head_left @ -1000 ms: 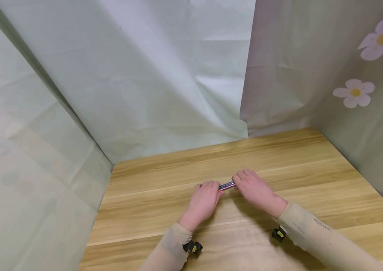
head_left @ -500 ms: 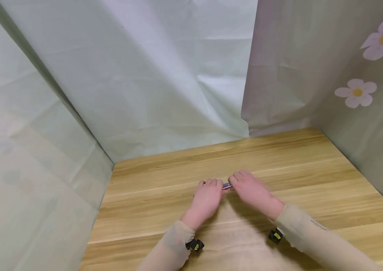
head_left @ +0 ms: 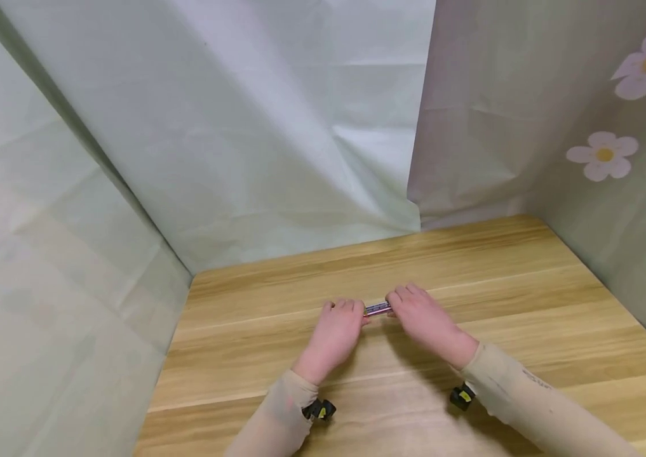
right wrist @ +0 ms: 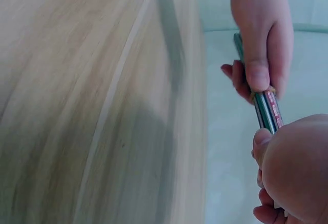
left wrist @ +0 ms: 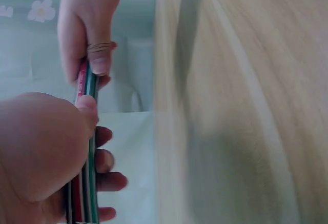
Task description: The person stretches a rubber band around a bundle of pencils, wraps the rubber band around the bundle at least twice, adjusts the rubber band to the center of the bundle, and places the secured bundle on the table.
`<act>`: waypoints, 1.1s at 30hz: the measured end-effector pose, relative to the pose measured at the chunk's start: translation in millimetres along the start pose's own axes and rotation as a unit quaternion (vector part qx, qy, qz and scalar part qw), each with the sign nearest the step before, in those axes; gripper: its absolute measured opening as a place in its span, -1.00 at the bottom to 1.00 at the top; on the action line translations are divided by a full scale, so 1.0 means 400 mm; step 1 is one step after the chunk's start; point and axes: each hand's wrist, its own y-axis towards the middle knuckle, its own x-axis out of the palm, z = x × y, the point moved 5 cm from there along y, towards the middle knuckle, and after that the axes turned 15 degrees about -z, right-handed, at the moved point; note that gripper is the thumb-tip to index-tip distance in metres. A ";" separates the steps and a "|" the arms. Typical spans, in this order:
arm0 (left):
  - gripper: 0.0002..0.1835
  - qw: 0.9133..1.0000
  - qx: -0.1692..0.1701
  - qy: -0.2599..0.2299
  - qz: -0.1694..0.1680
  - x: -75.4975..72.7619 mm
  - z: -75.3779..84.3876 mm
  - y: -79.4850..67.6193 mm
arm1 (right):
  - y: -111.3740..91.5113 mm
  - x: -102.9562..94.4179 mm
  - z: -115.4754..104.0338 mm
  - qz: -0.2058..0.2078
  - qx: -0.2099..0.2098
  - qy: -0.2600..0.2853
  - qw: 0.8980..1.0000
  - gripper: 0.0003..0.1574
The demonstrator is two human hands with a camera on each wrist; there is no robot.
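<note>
A bundle of pencils (head_left: 378, 308) in green, red and dark stripes is held above the table between both hands. My left hand (head_left: 335, 333) grips one end, its thumb along the pencils (left wrist: 91, 162) and its fingers curled behind them. The other end is in my right hand (head_left: 428, 324), curled round it with the thumb on top. A short stretch of striped barrels shows between the hands. Close to the left fingertips, a thin tan band (right wrist: 271, 88) crosses the bundle in the right wrist view. Most of the bundle's right end is hidden in the right palm.
Beneath the hands spreads a wood-grain table (head_left: 277, 292). Pale sheets (head_left: 242, 158) hang behind it and on both sides, the right one printed with white flowers (head_left: 603, 155). Each wrist wears a small black camera mount (head_left: 319, 409).
My left hand slid right along the bundle and then back left, so more pencil shows between the hands now than half a second ago. My right hand shifted slightly left.
</note>
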 end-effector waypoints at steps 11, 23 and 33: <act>-0.64 0.998 0.027 -0.057 -0.013 0.024 0.025 0.027 | 0.009 0.020 -0.038 -0.025 -0.026 -0.021 0.999 -0.79; -0.68 1.000 0.028 -0.007 0.009 -0.001 0.001 0.005 | 0.005 0.015 -0.033 -0.027 0.009 0.006 1.000 -0.84; -0.72 0.997 0.016 -0.069 0.000 0.041 -0.024 -0.016 | 0.006 0.036 -0.032 -0.034 -0.011 0.010 0.999 -0.78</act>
